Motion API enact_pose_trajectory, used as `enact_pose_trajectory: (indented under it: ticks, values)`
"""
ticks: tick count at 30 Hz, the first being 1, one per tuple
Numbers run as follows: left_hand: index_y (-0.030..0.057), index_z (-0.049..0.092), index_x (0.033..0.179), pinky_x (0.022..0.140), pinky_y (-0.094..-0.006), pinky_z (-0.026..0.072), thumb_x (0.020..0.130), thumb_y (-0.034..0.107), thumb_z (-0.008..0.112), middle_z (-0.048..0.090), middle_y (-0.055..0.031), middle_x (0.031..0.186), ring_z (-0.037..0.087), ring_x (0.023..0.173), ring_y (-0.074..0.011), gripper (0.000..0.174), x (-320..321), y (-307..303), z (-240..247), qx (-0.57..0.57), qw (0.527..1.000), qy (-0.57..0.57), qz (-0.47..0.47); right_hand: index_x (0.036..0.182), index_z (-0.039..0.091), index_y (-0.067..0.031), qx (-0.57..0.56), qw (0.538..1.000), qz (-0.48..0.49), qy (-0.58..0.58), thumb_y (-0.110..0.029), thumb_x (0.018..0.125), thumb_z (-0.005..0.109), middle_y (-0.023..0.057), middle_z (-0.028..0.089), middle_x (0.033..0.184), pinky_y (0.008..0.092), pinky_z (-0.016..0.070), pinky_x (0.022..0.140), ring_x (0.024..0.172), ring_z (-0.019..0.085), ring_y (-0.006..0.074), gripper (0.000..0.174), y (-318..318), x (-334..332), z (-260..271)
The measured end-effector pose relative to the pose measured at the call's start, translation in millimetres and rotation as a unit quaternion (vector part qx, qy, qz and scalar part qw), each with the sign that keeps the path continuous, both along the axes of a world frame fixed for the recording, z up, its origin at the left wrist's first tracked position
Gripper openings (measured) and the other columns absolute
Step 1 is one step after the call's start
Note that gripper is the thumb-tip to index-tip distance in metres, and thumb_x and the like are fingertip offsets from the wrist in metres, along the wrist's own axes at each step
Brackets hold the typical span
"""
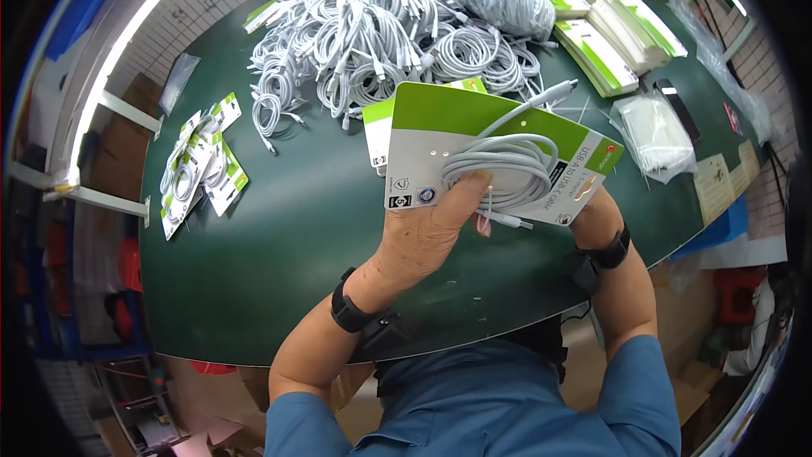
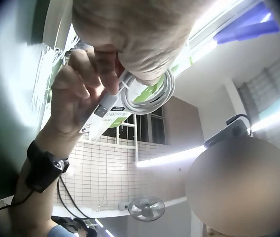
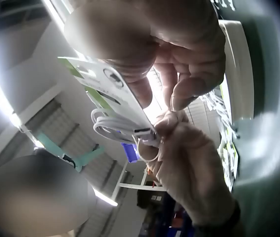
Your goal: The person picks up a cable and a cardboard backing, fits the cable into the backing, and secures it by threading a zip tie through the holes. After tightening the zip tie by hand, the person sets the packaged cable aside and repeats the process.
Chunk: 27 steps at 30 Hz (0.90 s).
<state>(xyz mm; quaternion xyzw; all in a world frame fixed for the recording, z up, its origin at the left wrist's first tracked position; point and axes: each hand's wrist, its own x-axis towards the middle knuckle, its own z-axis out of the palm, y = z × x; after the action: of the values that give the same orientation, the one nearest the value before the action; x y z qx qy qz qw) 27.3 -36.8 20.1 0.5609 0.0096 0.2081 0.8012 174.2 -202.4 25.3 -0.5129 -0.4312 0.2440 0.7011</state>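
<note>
My left hand (image 1: 427, 233) grips a green-and-white cable card (image 1: 414, 152) at its lower edge, the thumb pressing on the coiled pale grey USB cable (image 1: 507, 165) on its front. One cable end juts past the card's top edge; the other hangs below, beside a thin tie (image 1: 489, 200). My right hand (image 1: 595, 218) is at the card's right end, mostly behind it. In the right wrist view, its curled fingers (image 3: 189, 89) meet the left fingertips at the card's back. I cannot tell exactly what the right fingers pinch there.
A large heap of coiled cables (image 1: 364, 34) covers the back of the green table (image 1: 288, 288). Several carded cables (image 1: 199, 165) lie at left, and another card (image 1: 378, 131) is behind the held one. Stacks of cards (image 1: 596, 59) and a bag of thin strips (image 1: 651, 131) sit at right.
</note>
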Motion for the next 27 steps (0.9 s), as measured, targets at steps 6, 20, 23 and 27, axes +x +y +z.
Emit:
enact_pose_trajectory:
  ticks: [6,20,23,27]
  values:
    - [-0.0005,0.066,0.123,0.057,-0.0308,0.0572,0.102,0.004,0.072,0.072,-0.0108,0.11,0.068,0.078,-0.0154,0.022,0,-5,0,-0.01,1.0,0.019,-0.009,0.12,0.069,0.0013,-0.002,0.982,0.021,-0.188,-0.01,0.102,0.072,0.0088,0.073,0.109,0.0298,0.0563,0.082,0.096,0.067,0.0148,0.022,10,-5,1]
    - [-0.003,0.068,0.126,0.061,-0.028,0.0614,0.098,0.002,0.076,0.075,-0.0099,0.111,0.073,0.084,-0.0142,0.03,-3,1,-12,0.037,0.999,0.029,-0.02,0.111,0.07,-0.0007,0.035,0.977,-0.038,-0.205,-0.021,0.1,0.076,0.0053,0.075,0.099,0.0282,0.0568,0.072,0.083,0.068,0.012,0.024,18,11,-20]
    - [-0.0034,0.067,0.127,0.063,-0.0282,0.063,0.098,0.001,0.076,0.075,-0.0102,0.111,0.073,0.088,-0.0149,0.031,-4,8,1,0.027,0.991,0.101,-0.078,0.105,0.068,-0.0011,-0.115,0.99,0.011,0.075,-0.021,0.102,0.075,0.003,0.073,0.096,0.0262,0.0557,0.068,0.08,0.066,0.0081,0.022,23,19,-21]
    - [-0.0038,0.065,0.13,0.068,-0.0287,0.0645,0.098,0.001,0.077,0.075,-0.0111,0.112,0.074,0.09,-0.0162,0.035,-2,12,1,0.036,0.99,0.109,-0.079,0.104,0.061,-0.0058,-0.217,0.975,-0.022,-0.026,-0.024,0.099,0.081,0.0013,0.07,0.098,0.0237,0.0575,0.071,0.084,0.063,0.0036,0.028,23,13,-3]
